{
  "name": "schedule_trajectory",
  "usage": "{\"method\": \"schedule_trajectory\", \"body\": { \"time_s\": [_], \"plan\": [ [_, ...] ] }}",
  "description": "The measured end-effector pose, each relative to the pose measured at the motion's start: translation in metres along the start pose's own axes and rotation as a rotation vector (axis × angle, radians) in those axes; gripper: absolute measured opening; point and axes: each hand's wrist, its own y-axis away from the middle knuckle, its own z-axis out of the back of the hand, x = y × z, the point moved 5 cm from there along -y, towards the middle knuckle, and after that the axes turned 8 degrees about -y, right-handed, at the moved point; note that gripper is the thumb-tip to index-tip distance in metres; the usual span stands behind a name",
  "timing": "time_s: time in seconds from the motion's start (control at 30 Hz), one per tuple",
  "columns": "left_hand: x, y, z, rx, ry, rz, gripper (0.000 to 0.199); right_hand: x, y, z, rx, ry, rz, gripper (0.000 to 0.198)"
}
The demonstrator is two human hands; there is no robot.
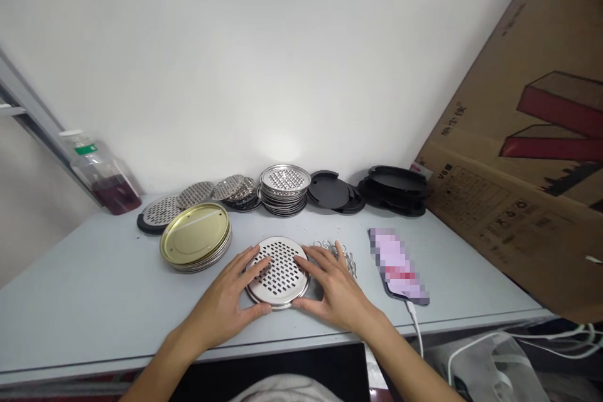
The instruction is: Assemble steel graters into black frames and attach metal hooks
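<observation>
A round slotted metal plate [278, 271], silver and flat-rimmed, lies near the table's front edge, with at least one more round rim showing beneath it. My left hand [232, 289] grips its left side, thumb at the front rim and fingers over the slotted top. On the right side, my right hand [333, 289] holds the rim the same way, fingertips resting on the upper edge. Just behind my right hand is a small heap of bent metal wire pieces [349, 259], partly hidden by it. To the left stands a stack of gold-coloured round lids [195, 233].
Along the wall are a stack of silver grater plates [285, 181], loose grater plates [228, 187], black round holders [330, 190] and a black stack [396, 181]. A bottle of dark liquid [115, 191] stands far left. A phone [398, 267] with a cable and a large cardboard box [509, 213] are right.
</observation>
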Motion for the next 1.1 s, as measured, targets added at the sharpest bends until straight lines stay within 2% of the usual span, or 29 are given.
{"method": "schedule_trajectory", "body": {
  "time_s": [0.2,0.37,0.5,0.57,0.63,0.73,0.83,0.9,1.0,1.1],
  "plan": [
    [-0.001,0.0,0.001,-0.042,0.006,-0.011,0.066,0.0,0.001,-0.001,0.009,-0.002,-0.001,0.072],
    [-0.001,0.001,0.001,-0.005,0.013,0.003,0.062,-0.002,0.002,-0.002,-0.025,-0.002,0.026,0.067],
    [0.0,0.002,0.001,0.011,0.013,0.017,0.062,-0.004,0.004,0.0,-0.1,-0.061,0.036,0.054],
    [0.001,0.001,0.0,0.002,0.015,0.02,0.063,-0.007,0.004,0.006,-0.165,-0.152,-0.006,0.044],
    [0.002,0.002,-0.001,-0.007,0.018,0.02,0.064,-0.016,0.002,0.015,-0.264,-0.305,-0.122,0.038],
    [0.003,0.002,-0.002,-0.013,0.022,0.01,0.064,-0.037,-0.007,0.03,-0.456,-0.65,-0.385,0.037],
    [0.004,0.004,-0.002,-0.015,0.018,0.0,0.064,-0.063,-0.026,0.033,-0.581,-1.143,-0.648,0.035],
    [0.005,0.005,-0.002,-0.019,0.014,-0.002,0.062,-0.079,-0.04,0.027,-0.621,-1.512,-0.881,0.032],
    [0.006,0.005,-0.002,-0.027,0.014,-0.005,0.06,-0.098,-0.059,0.029,-0.662,-1.627,-1.006,0.031],
    [0.007,0.004,-0.002,-0.032,0.02,-0.004,0.06,-0.11,-0.071,0.031,-0.693,-1.679,-1.045,0.029]
  ]
}}
